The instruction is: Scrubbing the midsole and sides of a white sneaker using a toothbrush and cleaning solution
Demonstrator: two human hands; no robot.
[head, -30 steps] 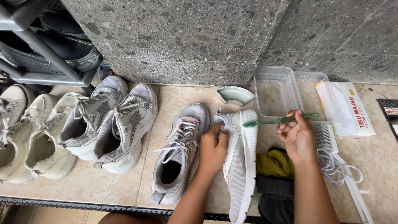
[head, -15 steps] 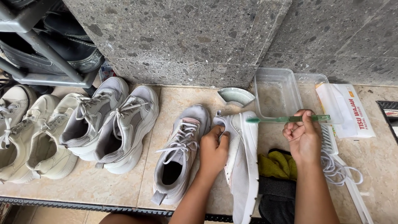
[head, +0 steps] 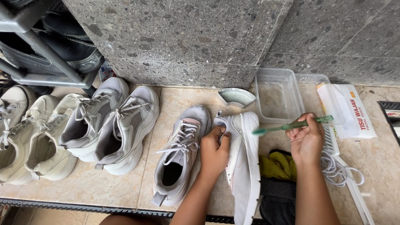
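— Item one, your hands?

— My left hand (head: pixel 214 151) is closed around the white shoe (head: pixel 241 166), tipped on its side beside the grey laced shoe (head: pixel 179 156). My right hand (head: pixel 307 139) is fisted on a green toothbrush (head: pixel 291 125), bristles just right of that shoe.

— Surroundings?

— Clear tub (head: pixel 278 96), loose laces (head: pixel 339 171), yellow cloth (head: pixel 279 164).

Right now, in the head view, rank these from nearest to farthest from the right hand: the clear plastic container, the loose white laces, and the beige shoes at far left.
From the right hand:
1. Loose white laces, just beside it on the right.
2. Clear plastic container, above it against the stone wall.
3. Beige shoes, far left.
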